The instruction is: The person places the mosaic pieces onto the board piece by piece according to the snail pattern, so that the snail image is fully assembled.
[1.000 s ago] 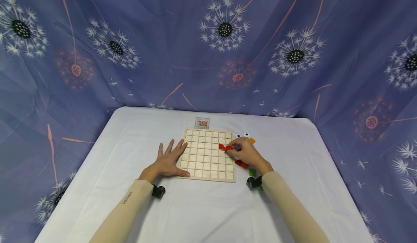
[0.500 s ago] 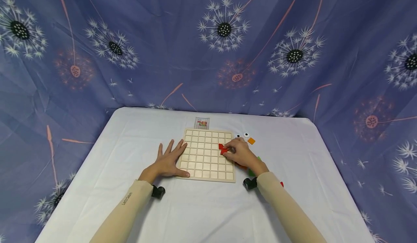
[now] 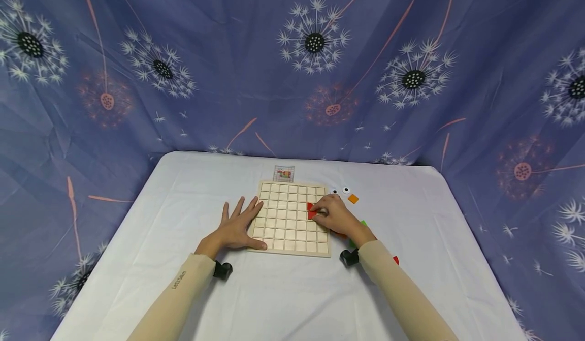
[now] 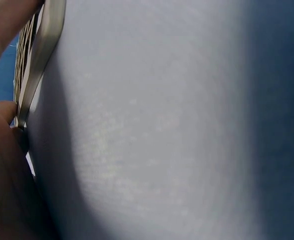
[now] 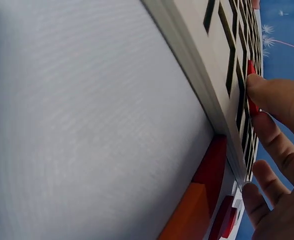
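Note:
A pale wooden grid board [image 3: 279, 224] lies flat on the white-covered table. My left hand [image 3: 233, 229] rests at its left side with fingers spread, fingertips and thumb at the edge. Over the board's right part, my right hand [image 3: 335, 215] pinches a red tile [image 3: 312, 215] between thumb and index finger, low over the cells. Directly behind that tile, another red tile [image 3: 310, 206] lies in a cell. In the right wrist view, the pinched red tile [image 5: 252, 102] is close on the grid; the other fingers are loosely bent near the board's edge.
A small picture card [image 3: 284, 174] lies behind the board. Right of it are round eye tiles [image 3: 346, 190], an orange tile [image 3: 353, 198], green tiles [image 3: 363, 223] and a red tile [image 3: 396, 260]. An orange piece [image 5: 189, 215] lies beside the board's edge.
My right hand has moved slightly left and toward me, bringing the red tile from the board's right side to just in front of the placed red tile. The left hand stays still.

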Motion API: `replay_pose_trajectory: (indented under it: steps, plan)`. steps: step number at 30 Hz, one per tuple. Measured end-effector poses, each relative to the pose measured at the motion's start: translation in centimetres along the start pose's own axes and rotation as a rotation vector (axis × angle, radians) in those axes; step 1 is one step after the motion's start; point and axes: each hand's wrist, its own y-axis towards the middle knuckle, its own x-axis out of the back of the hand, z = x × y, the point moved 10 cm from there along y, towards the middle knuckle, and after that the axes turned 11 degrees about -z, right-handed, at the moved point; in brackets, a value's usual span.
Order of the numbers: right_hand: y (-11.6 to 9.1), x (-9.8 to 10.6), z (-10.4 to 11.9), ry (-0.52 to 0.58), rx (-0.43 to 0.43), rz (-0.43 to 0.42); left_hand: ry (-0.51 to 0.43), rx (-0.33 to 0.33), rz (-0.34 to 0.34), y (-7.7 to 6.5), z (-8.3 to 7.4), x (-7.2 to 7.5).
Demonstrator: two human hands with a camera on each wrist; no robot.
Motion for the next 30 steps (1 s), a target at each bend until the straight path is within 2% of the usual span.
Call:
replay_pose_trajectory:
  steps: [5, 19, 24, 30]
  plan:
    - [0.1, -0.1, 0.3, 0.043, 0.025, 0.003, -0.004, -0.001, -0.003, 0.0, 0.0, 0.0]
    - [-0.2, -0.3, 0.0, 0.055, -0.013, -0.011, 0.012, 0.005, 0.003, -0.2, -0.1, 0.0]
    - [-0.5, 0.2, -0.2, 0.112, -0.053, -0.062, 0.014, 0.009, 0.002, -0.1, 0.0, 0.0]
    - [-1.0, 2.1, -1.3, 0.192, -0.137, -0.163, 0.007, 0.008, 0.004, -0.1, 0.0, 0.0]
